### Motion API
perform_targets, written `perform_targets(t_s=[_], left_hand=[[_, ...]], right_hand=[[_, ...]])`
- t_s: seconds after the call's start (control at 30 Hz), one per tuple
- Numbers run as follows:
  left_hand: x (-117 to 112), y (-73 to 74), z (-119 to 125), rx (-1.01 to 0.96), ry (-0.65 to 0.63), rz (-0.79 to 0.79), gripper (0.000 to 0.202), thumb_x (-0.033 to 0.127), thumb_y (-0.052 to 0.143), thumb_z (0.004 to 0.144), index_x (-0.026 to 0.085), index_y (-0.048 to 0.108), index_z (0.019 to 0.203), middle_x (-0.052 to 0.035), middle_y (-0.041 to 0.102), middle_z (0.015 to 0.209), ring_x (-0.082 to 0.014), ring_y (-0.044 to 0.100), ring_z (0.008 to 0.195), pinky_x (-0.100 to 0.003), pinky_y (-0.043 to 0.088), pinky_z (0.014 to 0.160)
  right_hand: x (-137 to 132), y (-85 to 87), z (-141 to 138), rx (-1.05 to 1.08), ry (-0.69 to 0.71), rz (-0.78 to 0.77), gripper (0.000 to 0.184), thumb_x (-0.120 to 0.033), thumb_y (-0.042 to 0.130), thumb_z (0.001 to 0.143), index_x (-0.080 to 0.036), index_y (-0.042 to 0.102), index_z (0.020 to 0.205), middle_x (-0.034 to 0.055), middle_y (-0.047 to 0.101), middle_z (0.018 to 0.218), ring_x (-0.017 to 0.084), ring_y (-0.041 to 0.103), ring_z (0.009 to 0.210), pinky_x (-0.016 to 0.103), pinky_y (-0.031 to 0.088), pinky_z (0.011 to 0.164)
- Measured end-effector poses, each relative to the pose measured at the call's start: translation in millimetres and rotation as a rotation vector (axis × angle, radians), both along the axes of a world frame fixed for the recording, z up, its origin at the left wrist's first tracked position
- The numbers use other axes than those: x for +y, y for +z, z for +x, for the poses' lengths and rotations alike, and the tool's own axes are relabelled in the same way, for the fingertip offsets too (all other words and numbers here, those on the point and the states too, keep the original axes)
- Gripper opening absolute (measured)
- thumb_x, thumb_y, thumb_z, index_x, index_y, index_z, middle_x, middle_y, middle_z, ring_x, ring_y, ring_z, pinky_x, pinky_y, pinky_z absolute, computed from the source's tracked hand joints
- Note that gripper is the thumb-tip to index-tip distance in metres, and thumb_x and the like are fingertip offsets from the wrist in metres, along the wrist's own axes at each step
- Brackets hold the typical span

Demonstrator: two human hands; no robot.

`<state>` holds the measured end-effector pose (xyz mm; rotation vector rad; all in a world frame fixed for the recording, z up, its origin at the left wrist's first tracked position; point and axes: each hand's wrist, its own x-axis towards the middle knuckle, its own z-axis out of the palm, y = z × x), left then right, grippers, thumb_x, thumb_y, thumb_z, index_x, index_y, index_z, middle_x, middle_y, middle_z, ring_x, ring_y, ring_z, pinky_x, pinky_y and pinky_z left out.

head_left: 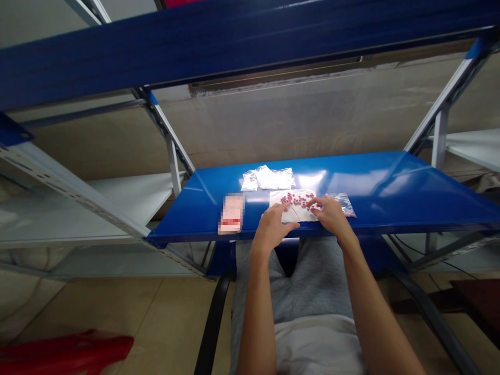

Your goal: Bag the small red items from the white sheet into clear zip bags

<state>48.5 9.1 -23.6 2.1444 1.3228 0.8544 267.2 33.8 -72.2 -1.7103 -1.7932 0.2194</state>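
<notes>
A white sheet with several small red beads [294, 200] lies on the blue shelf [390, 187] in front of me. My left hand [272, 226] rests at the sheet's near left corner, fingers curled, thumb and forefinger pressed on its edge. My right hand [328, 212] sits on the sheet's right side, forefinger stretched out among the beads and the other fingers bent. A small clear bag [344, 203] lies just right of that hand. Whether a bead is pinched I cannot make out.
A heap of empty clear bags [267, 178] lies behind the sheet. A blurred pink-and-white card [231, 213] sits to the left near the shelf's front edge. Grey uprights [172, 151] flank the shelf, a blue beam [234, 47] runs overhead, and a red object [66, 350] lies on the floor.
</notes>
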Motion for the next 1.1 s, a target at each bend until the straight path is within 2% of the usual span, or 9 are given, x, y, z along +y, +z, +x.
perform_targets(t_s=[0.23, 0.5, 0.83, 1.1], left_hand=[[0.2, -0.3, 0.7, -0.004, 0.010, -0.006, 0.058, 0.027, 0.085, 0.078, 0.016, 0.067, 0.132, -0.0113, 0.073, 0.125, -0.0272, 0.067, 0.116, -0.039, 0.050, 0.106], [-0.2, 0.8, 0.7, 0.000, 0.018, -0.006, 0.058, 0.029, 0.085, 0.078, 0.018, 0.067, 0.133, -0.0108, 0.073, 0.125, -0.0275, 0.067, 0.116, -0.039, 0.050, 0.105], [-0.8, -0.3, 1.0, 0.000, 0.021, -0.016, 0.058, 0.028, 0.085, 0.079, 0.015, 0.067, 0.133, -0.0122, 0.073, 0.125, -0.0276, 0.067, 0.115, -0.039, 0.050, 0.105], [-1.0, -0.5, 1.2, -0.002, 0.020, -0.014, 0.056, 0.029, 0.084, 0.080, 0.017, 0.067, 0.132, -0.0114, 0.073, 0.125, -0.0275, 0.067, 0.116, -0.039, 0.050, 0.105]], right_hand=[[2.1, -5.1, -1.3, -0.041, 0.029, 0.007, 0.026, -0.013, 0.057, 0.088, -0.020, 0.081, 0.097, 0.0083, 0.059, 0.086, 0.024, 0.057, 0.083, 0.031, 0.040, 0.081], [3.5, -6.1, -3.9, -0.101, 0.017, -0.013, 0.023, -0.013, 0.056, 0.093, -0.018, 0.078, 0.098, 0.0092, 0.060, 0.085, 0.024, 0.058, 0.083, 0.030, 0.039, 0.079], [7.4, -10.3, -3.4, -0.160, 0.031, -0.027, 0.018, -0.013, 0.055, 0.095, -0.016, 0.071, 0.102, 0.0109, 0.064, 0.093, 0.025, 0.059, 0.090, 0.030, 0.038, 0.078], [6.1, -8.0, -4.9, -0.126, 0.035, -0.016, 0.019, -0.013, 0.055, 0.094, -0.017, 0.072, 0.098, 0.0103, 0.065, 0.089, 0.025, 0.060, 0.086, 0.030, 0.039, 0.077]])
